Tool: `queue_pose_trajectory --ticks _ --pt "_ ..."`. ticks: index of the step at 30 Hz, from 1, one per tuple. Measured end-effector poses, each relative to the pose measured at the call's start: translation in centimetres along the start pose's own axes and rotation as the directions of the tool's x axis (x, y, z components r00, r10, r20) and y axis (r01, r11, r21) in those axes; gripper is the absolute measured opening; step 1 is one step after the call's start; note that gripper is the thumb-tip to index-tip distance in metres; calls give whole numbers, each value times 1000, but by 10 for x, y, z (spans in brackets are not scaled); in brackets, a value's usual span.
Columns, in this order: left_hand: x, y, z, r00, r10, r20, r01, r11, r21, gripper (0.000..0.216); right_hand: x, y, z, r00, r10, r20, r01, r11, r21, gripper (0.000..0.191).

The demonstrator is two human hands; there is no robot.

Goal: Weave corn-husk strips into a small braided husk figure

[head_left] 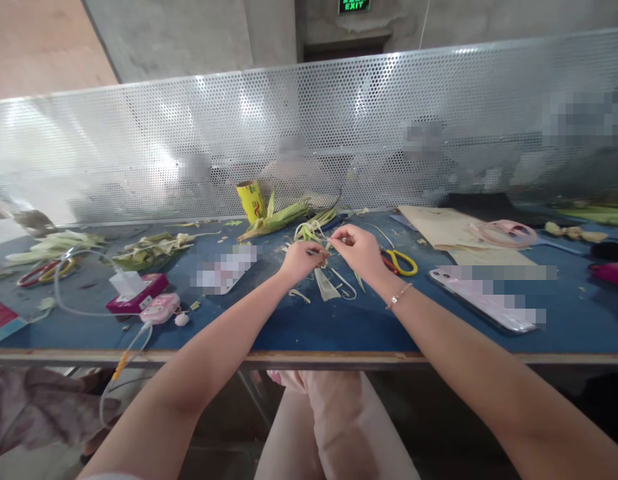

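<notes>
The left hand and right hand pinch thin, pale-green corn-husk strips between them, over the flat blue tabletop — probably light, pliant, easily torn, best taken near the ends.

Thin green husk strips, curled, loosely bunched, between pinching fingers.

A blue tabletop carries a yellow tube and, seemingly, corn husks.
</notes>
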State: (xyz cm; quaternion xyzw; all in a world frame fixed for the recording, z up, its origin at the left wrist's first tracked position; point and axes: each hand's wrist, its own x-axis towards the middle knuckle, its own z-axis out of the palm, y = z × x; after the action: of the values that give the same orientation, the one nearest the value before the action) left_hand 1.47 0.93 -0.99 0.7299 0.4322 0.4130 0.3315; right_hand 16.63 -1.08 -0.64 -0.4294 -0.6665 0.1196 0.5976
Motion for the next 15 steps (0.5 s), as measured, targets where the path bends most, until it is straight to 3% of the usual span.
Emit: queue_pose_trajectory --ticks 7,12,15 --pt "-2 5 -1 963 255 -83 -214 918 335 12 -3 3 7 974 -224 41 227 957 -179 8" --pt "-1 3 0 929 359 -89 -291 857 425 11 -3 7 8 940 -326 98 341 908 -243 10" --pt "1 -1 2 903 411 -129 -330 853 404 6 -3 9 8 938 -330 108 347 899 -266 10"
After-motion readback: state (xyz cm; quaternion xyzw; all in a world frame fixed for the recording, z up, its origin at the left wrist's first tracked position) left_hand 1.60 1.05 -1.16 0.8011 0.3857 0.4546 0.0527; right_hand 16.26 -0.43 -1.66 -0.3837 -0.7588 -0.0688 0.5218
